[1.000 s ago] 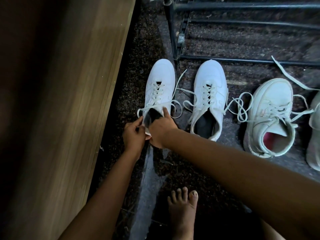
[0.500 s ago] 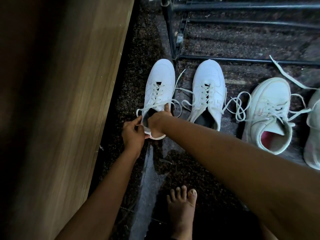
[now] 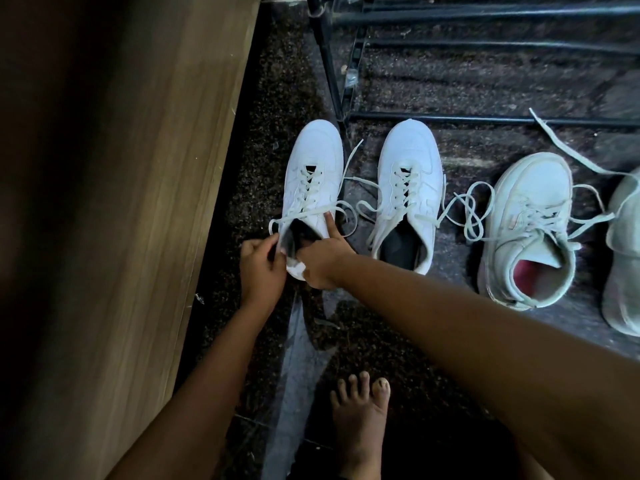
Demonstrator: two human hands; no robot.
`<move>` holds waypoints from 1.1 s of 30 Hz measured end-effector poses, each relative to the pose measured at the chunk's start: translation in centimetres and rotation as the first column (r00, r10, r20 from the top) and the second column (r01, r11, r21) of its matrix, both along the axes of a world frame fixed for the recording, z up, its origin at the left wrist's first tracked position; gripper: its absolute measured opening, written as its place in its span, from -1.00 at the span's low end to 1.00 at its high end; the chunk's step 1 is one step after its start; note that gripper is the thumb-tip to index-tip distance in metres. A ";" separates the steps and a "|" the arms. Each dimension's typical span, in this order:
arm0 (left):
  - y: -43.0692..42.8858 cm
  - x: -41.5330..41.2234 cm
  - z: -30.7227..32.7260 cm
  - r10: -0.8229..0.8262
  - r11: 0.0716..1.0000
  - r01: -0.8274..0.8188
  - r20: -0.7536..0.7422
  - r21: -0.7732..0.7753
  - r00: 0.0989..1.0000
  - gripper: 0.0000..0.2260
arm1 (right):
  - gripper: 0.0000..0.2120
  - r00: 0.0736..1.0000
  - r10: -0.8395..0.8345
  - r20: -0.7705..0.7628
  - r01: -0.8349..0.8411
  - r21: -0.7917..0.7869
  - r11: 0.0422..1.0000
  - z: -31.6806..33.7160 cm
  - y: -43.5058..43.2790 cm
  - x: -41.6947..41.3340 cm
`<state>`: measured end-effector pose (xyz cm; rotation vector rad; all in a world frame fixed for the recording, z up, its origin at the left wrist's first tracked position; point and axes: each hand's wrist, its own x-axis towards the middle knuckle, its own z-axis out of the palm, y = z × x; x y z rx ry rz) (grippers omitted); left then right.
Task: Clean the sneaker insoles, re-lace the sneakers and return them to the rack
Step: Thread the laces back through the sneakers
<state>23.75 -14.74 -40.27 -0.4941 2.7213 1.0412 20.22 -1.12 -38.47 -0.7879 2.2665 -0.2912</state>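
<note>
A white low sneaker (image 3: 313, 168) stands on the dark floor, toe away from me, laces loose. My left hand (image 3: 258, 268) pinches the left side of its heel collar. My right hand (image 3: 320, 259) grips the heel's right side, with the index finger stretched along the shoe's flank. Its dark insole shows in the opening between my hands. Its partner, a second white sneaker (image 3: 408, 174), stands just to the right with a dark insole visible. Further right is a bulkier off-white sneaker (image 3: 530, 216) with a pink lining, and another one (image 3: 625, 258) is cut off by the frame edge.
A black metal shoe rack (image 3: 485, 117) stands behind the sneakers, its lowest rail just past their toes. A wooden cabinet side (image 3: 145, 202) walls off the left. My bare foot (image 3: 360, 420) rests on the speckled floor below the hands. Loose laces trail between the shoes.
My right hand slid back on the heel and its index finger now stretches along the sneaker's side. The left hand kept its pinch on the collar.
</note>
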 end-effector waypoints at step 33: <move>-1.2 -8.8 9.2 -0.013 0.990 0.065 -0.381 0.124 0.925 -0.87 | -0.96 0.579 -0.786 0.216 0.764 -0.481 0.431 -0.2 4.3 -2.5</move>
